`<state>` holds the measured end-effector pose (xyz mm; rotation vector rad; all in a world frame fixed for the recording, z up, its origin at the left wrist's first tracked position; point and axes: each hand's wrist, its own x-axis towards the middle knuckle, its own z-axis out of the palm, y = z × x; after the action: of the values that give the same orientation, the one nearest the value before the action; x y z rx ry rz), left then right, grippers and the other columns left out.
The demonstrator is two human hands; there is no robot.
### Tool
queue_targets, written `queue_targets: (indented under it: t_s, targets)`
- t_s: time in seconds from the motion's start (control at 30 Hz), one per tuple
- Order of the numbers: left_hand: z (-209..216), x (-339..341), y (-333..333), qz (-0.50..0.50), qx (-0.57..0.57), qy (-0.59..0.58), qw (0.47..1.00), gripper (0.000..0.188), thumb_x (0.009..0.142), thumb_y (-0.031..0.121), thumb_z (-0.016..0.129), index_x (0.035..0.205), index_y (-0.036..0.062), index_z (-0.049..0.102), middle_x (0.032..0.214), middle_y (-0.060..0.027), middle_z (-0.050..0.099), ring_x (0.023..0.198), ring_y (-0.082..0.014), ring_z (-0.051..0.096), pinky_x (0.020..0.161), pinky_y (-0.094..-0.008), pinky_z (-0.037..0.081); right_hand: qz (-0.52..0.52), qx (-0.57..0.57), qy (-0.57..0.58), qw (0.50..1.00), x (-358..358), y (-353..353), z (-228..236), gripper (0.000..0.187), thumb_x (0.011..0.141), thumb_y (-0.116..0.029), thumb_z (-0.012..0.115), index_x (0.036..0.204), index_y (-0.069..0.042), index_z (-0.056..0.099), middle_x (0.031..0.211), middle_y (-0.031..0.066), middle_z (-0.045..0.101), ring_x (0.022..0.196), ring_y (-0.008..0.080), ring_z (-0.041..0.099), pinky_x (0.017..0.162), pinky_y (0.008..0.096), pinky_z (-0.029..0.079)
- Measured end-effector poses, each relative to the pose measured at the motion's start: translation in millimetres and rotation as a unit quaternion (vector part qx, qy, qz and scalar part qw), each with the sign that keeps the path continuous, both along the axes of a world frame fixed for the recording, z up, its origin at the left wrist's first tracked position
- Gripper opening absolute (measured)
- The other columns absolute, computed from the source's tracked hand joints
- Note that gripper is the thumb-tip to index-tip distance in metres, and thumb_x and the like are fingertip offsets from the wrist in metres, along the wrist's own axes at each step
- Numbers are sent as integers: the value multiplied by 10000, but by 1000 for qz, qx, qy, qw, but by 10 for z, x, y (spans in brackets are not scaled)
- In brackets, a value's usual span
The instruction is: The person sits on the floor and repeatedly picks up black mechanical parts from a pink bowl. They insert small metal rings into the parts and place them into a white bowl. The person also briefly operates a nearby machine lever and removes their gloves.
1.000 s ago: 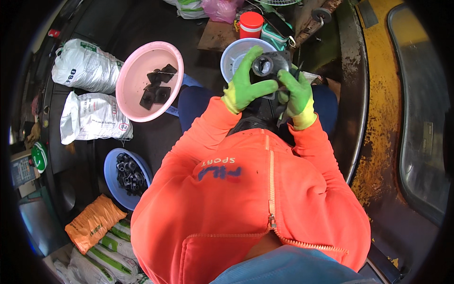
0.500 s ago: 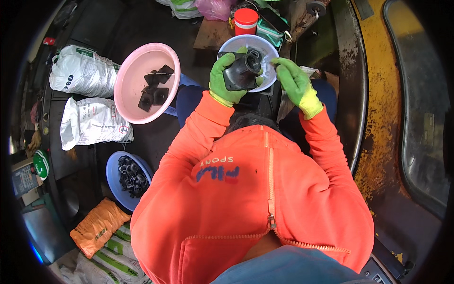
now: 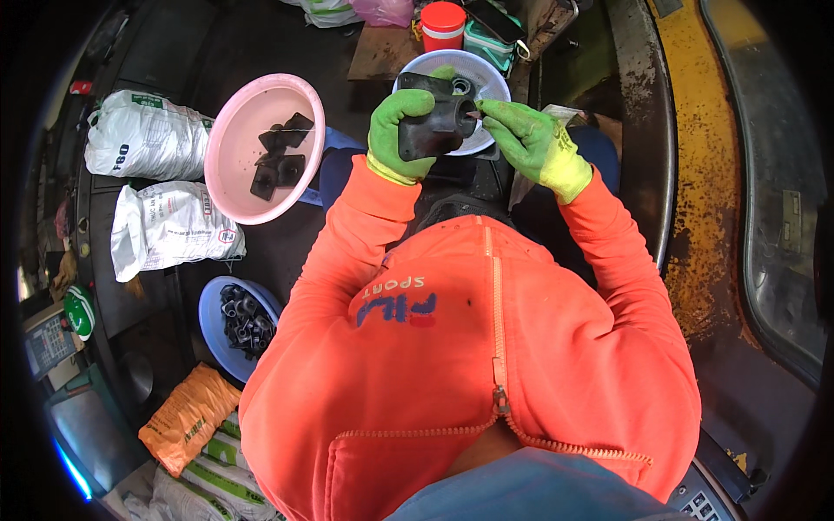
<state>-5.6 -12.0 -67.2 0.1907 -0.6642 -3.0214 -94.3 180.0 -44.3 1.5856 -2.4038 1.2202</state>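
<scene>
My left hand (image 3: 393, 130), in a green glove, is wrapped round a black moulded part (image 3: 427, 126) with a squarish flange and a short round tube. The tube's end points toward my right hand (image 3: 528, 146), also gloved in green. There the thumb and forefinger are pinched together at the tube's mouth, with a small pointed thing (image 3: 473, 114) at their tips; its kind is too small to make out. Beneath both hands sits a pale blue-white basin (image 3: 497, 80), in which another black ring-shaped piece (image 3: 462, 86) shows. The basin is partly hidden by the part and my hands.
To the left stands a pink basin (image 3: 222, 139) with several black flanged parts (image 3: 280, 156). A blue basin (image 3: 211, 323) full of small black pieces (image 3: 246, 321) is nearer me. White sacks (image 3: 152, 135) lie beyond. A red jar (image 3: 443, 26) and teal box (image 3: 488, 48) stand ahead.
The black part has turned in my left hand, so its tube now faces right. My right fingers have come up to the tube's mouth. The view has shifted slightly.
</scene>
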Motion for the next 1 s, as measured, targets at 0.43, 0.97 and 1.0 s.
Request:
queue_targets:
  t_s: [0.43,0.97,1.0]
  targets:
    - [117,-94,39,107,-184,156,965,801,648,192,655,1379,-7,397,1184,-176,564,1050,-306,596,917,-409,507,-32,-88,-191,977,254,-113,-82,290,953,-112,561,1200,37,585,923,63,650,800,101,586,695,238,478]
    - [193,-202,-246,246,-662,350,615,854,718,317,755,1398,38,320,1249,-149,441,1016,-238,500,886,-371,452,27,-58,-755,653,385,-25,562,255,960,-304,515,976,-62,594,648,-49,444,456,36,307,398,197,222]
    - [191,-209,-272,260,-676,353,593,863,719,328,756,1404,44,313,1250,-151,440,1015,-239,501,894,-381,447,49,-64,-787,612,359,-23,576,267,959,-308,519,995,-53,592,648,-51,443,455,35,303,398,197,220]
